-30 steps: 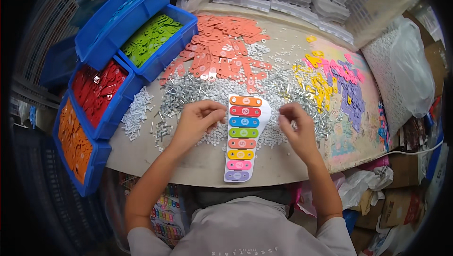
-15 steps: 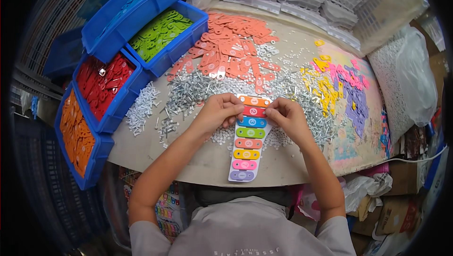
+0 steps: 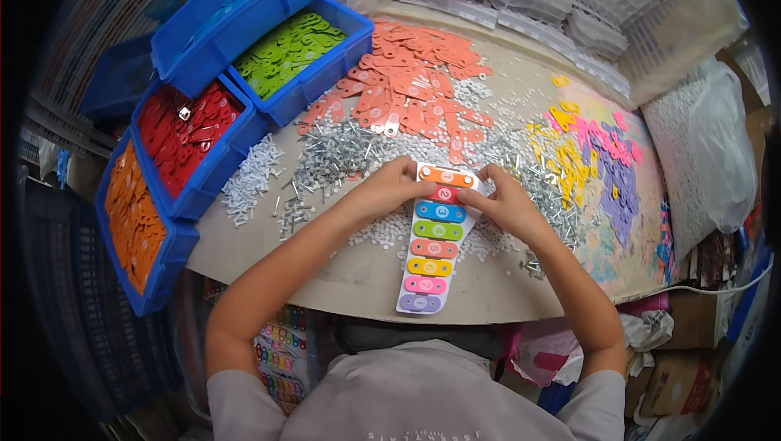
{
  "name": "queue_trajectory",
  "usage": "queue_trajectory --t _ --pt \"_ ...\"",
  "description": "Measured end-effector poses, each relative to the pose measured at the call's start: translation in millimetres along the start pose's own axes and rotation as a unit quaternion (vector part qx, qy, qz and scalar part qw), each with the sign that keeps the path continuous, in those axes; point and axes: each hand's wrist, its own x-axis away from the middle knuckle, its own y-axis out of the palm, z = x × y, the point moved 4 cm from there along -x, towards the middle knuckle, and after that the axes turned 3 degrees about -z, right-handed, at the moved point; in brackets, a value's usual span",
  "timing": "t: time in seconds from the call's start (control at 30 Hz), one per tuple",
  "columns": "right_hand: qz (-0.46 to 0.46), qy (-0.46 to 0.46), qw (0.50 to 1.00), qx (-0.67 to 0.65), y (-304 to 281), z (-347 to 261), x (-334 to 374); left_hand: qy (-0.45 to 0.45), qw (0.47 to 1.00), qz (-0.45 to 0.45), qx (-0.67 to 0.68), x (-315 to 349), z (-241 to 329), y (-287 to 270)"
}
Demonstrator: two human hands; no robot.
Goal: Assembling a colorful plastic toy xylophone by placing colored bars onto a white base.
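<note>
A toy xylophone (image 3: pixel 438 230) with a white base and a row of coloured bars lies before me, its narrow end toward my body. My left hand (image 3: pixel 390 189) grips its upper left edge, the thumb lying on the left end of the red bar (image 3: pixel 444 194). On the opposite edge my right hand (image 3: pixel 508 202) holds on too, its thumb pressing the right end of that bar. The other fingers are partly hidden behind the base. Above the red bar is an orange bar (image 3: pixel 448 176) with a white dot at each end.
Coral bars (image 3: pixel 415 75) are heaped at the back, metal screws (image 3: pixel 338 152) and small white washers in front. Blue bins (image 3: pixel 301 67) of green, red, orange and blue bars stand left. Yellow (image 3: pixel 573 164), pink and purple bars (image 3: pixel 620 197) lie right, near a bag of white bits (image 3: pixel 683 132).
Both thumbs have pushed inward onto the ends of the red bar. My elbows have spread outward, and the view has shifted slightly.
</note>
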Motion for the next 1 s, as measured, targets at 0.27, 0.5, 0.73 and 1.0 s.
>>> queue_trajectory --t 0.27,0.5,0.73,1.0 --pt "-0.091 0.053 0.992 -0.065 -4.4 4.1 -11.1 0.011 0.999 -0.030 0.012 -12.8 -3.5 -3.4" --pt "-0.084 0.038 0.996 0.007 -1.7 -3.5 -11.1 0.045 0.999 0.009 0.014 -15.1 -13.4 -3.2" --pt "0.125 -0.071 0.987 0.072 -6.9 -0.9 26.1 0.132 0.985 0.074 -0.084 9.0 -17.4 3.7" --pt "0.460 -0.089 0.829 0.304 -113.1 119.3 120.2 0.249 0.772 0.416 -0.410 107.8 30.6 -98.1"
